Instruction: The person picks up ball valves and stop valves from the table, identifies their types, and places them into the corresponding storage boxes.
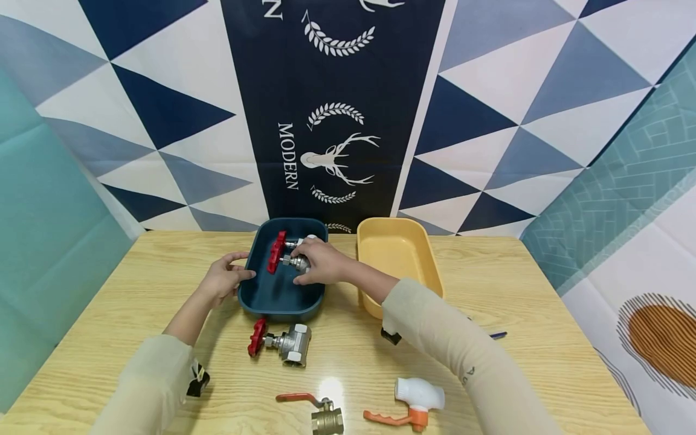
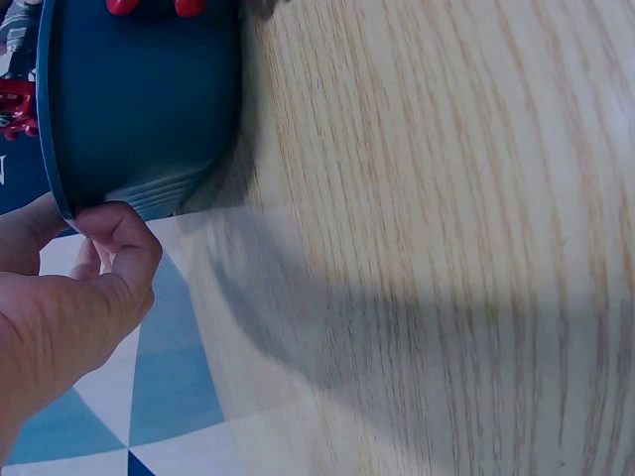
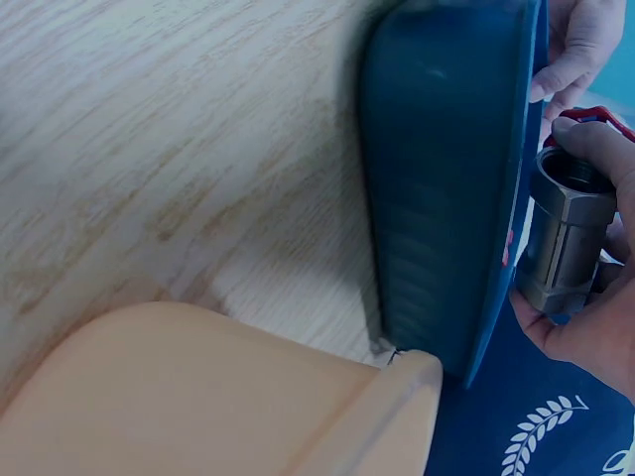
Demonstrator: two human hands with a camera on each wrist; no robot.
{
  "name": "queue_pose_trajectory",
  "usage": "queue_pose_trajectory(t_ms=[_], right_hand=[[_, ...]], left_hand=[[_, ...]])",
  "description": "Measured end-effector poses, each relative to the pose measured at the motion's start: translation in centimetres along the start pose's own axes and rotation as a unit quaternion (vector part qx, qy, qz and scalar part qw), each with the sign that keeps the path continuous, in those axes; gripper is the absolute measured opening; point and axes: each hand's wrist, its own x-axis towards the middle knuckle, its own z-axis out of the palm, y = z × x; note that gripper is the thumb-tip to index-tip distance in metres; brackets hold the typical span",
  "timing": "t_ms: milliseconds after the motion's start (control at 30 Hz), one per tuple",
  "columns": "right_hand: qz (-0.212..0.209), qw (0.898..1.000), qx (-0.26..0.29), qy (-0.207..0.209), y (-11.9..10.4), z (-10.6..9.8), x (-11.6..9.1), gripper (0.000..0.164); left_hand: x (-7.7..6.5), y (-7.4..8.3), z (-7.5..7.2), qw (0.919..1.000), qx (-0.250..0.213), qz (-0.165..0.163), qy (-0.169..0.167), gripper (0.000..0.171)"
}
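Wooden bench (image 1: pixel 544 338) before patterned cloth carries two trays, blue (image 1: pixel 272 299) and yellow (image 1: pixel 399 248), and four valves. Right hand (image 1: pixel 321 261) fingers grip one valve (image 1: pixel 285 257) in the blue tray; left hand (image 1: pixel 223 278) pinches its rim.

The word "MODERN" is running vertically in white letters down the dark blue backdrop banner (image 1: pixel 331 109). Partial white letters are showing at its top edge, too cut off to read

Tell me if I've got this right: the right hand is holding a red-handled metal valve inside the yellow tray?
Not quite. The right hand does hold the red-handled metal valve, but over the dark blue tray, not the yellow tray, as the head view shows.
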Motion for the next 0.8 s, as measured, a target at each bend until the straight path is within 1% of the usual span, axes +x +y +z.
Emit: queue_pose_trajectory(t_ms=[133,333,567,800], right_hand=[[0.005,1.000,-0.001,-0.005,0.0,0.2,0.0,0.051],[0.007,1.000,-0.009,-0.009,0.1,0.7,0.1,0.051],[0.014,1.000,-0.016,-0.005,0.3,1.2,0.5,0.050],[0.020,0.999,-0.026,-0.005,0.4,1.3,1.0,0.051]], left_hand=[[0.0,0.0,0.1,1.0000,-0.006,-0.003,-0.003,0.060],[-0.1,0.1,0.1,1.0000,-0.003,-0.001,0.001,0.059],[-0.2,-0.1,0.1,1.0000,-0.002,-0.007,0.002,0.059],[-0.1,-0.1,0.1,1.0000,0.001,-0.006,0.003,0.059]])
